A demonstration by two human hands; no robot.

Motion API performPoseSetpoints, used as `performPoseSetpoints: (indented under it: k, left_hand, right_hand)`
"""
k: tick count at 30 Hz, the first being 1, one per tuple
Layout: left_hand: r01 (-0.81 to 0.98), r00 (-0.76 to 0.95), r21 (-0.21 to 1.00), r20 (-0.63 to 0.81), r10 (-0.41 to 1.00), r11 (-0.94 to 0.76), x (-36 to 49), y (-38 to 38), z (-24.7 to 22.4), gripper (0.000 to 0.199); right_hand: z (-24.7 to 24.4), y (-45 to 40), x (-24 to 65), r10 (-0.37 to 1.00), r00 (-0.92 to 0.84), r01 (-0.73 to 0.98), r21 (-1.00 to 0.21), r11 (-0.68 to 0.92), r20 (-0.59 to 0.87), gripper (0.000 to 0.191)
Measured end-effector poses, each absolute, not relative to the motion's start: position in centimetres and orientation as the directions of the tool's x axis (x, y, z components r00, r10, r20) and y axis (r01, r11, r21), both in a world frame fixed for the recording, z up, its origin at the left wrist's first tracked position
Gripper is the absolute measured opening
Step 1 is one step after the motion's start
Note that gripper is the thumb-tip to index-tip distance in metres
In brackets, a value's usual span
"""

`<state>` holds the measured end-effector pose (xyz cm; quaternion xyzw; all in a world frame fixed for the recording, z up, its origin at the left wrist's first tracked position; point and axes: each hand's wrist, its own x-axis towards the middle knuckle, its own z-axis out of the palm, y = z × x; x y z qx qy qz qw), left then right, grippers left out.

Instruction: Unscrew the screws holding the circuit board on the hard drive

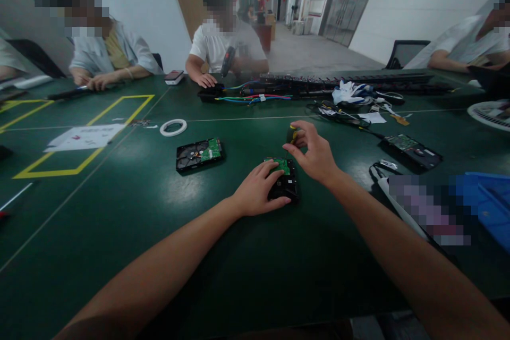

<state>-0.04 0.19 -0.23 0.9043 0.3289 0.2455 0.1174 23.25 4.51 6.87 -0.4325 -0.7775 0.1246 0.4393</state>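
Note:
A black hard drive with a green circuit board (290, 187) lies on the green table in front of me. My left hand (260, 188) rests over its left side, fingers spread across the board and the casing. Above the drive's far right part, my right hand (313, 150) is closed round the dark and yellow handle of a small screwdriver (292, 135). The screwdriver stands nearly upright, its thin shaft pointing down to the board. My left fingers hide part of the drive.
Another hard drive (199, 155) lies to the left, a third (412, 151) to the right. Beyond are a white ring (173, 127), cables (255, 98) and white gloves (350, 93). A blue tray (486, 207) is at right. Several people sit around the table.

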Motion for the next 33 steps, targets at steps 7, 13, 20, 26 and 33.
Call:
performPoseSetpoints:
  k: [7, 13, 20, 26, 33]
  left_hand:
    - [0.529, 0.664, 0.387, 0.366, 0.652, -0.755, 0.0, 0.2, -0.4, 0.081]
    - [0.532, 0.665, 0.377, 0.368, 0.65, -0.758, 0.0, 0.2, -0.3, 0.081]
    - [0.538, 0.672, 0.361, 0.362, 0.646, -0.762, 0.0, 0.3, -0.3, 0.082]
    - [0.543, 0.67, 0.36, 0.359, 0.65, -0.759, 0.0, 0.3, -0.3, 0.082]
    - [0.545, 0.673, 0.349, 0.361, 0.646, -0.762, -0.1, 0.3, -0.3, 0.083]
  right_hand:
    - [6.5, 4.6, 23.4, 0.764, -0.238, 0.567, -0.553, 0.611, 0.6, 0.059]
    - [6.4, 4.7, 23.6, 0.79, -0.295, 0.457, -0.647, 0.61, 0.537, 0.06]
    - [5.8, 4.1, 23.1, 0.774, -0.227, 0.531, -0.591, 0.608, 0.591, 0.06]
    - [6.0, 4.0, 23.2, 0.802, -0.156, 0.547, -0.625, 0.556, 0.577, 0.064]
    - [5.9, 3.5, 22.9, 0.767, -0.151, 0.481, -0.632, 0.608, 0.623, 0.058]
